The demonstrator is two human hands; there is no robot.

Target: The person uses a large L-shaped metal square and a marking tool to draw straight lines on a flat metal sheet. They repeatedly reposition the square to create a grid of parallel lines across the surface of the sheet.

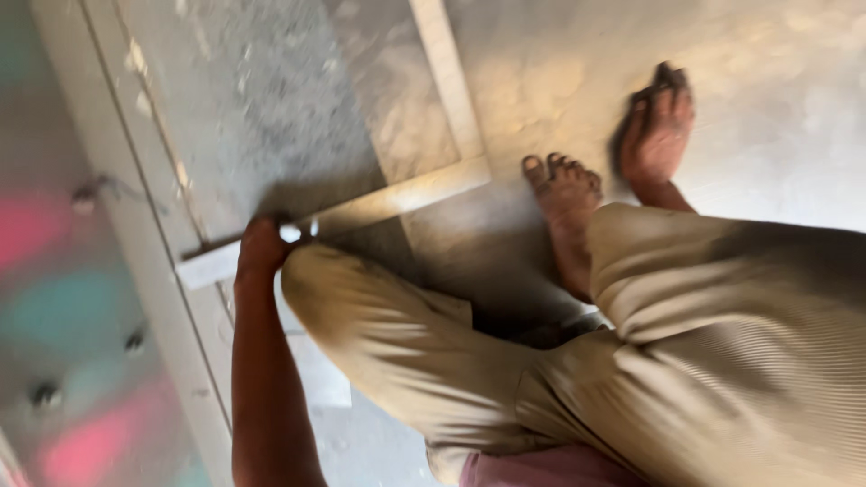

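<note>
Left hand (pixel 262 248) is down on the floor (pixel 541 81), fingers curled around the near end of a pale wooden strip (pixel 379 203) lying flat beside bare feet (pixel 568 198). The strip looks gripped, not yet lifted. Right hand's out of view.

Head view, single camera: you look steeply down and tilted, close over your own legs, onto the floor (pixel 776 108).
</note>
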